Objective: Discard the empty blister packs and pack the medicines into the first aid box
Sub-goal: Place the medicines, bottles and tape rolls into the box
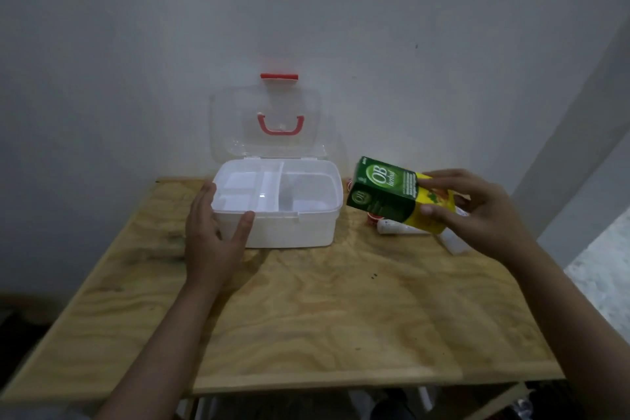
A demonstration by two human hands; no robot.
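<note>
A white first aid box stands open at the back of the wooden table, its clear lid with a red handle leaning upright against the wall. A compartment tray sits inside it. My left hand rests against the box's front left corner, fingers apart, thumb on the rim. My right hand holds a green and yellow medicine carton in the air, just right of the box. Below the carton lie a white tube and a small red-capped item, partly hidden.
The plywood table stands against a grey wall. More white medicine packs lie under my right hand near the table's right edge. The floor drops away to the right and left of the table.
</note>
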